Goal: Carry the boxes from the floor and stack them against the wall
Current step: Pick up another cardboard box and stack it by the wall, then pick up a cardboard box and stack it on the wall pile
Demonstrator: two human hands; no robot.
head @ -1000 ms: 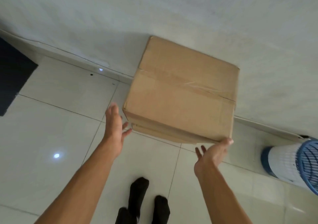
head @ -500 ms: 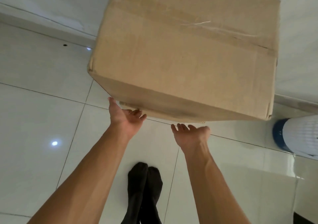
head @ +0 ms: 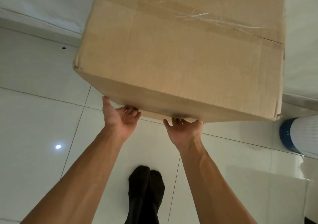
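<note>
A large brown cardboard box (head: 180,60), taped along its top seam, fills the upper middle of the head view in front of the white wall (head: 43,3). Both my hands are palm-up at its near bottom edge. My left hand (head: 120,118) has its fingers curled under the edge near the left corner. My right hand (head: 184,131) is hooked under the same edge further right. What is under the box is hidden, so I cannot tell whether it rests on anything.
White glossy floor tiles (head: 39,120) run up to a pale baseboard (head: 34,24) along the wall. A blue and white round appliance (head: 302,134) stands on the floor at the right. My feet in black socks (head: 146,186) stand together below the box.
My hands moved from the box's near corners to underneath its near bottom edge. The box now looks much larger and closer in view.
</note>
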